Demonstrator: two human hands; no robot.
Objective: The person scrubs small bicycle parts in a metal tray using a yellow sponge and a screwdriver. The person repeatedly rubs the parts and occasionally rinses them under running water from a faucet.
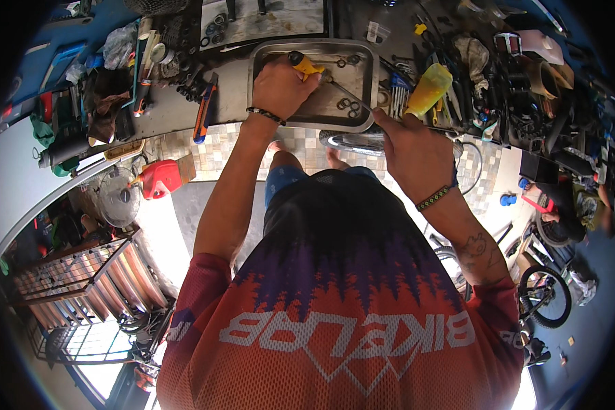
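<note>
My left hand [280, 89] is closed round a screwdriver [312, 67] with a yellow and black handle, above the metal tray [312, 124]. Its thin shaft slants down to the right, and its end meets the fingertips of my right hand [417, 154]. That hand is curled at the tray's right edge with the index finger reaching forward; its other fingers are mostly hidden, so what they hold does not show. Several small dark rings [349, 106] lie in the tray. Just beyond my right hand is a yellow translucent bottle [430, 89], its lower end partly covered.
An orange and blue utility knife [206, 108] lies left of the tray. Tools crowd both sides of the bench, with a pedal [508, 44] at right. Behind the tray is a light board [266, 26]. Below stand a red jug [162, 179], a fan [119, 196] and bicycle wheels [545, 295].
</note>
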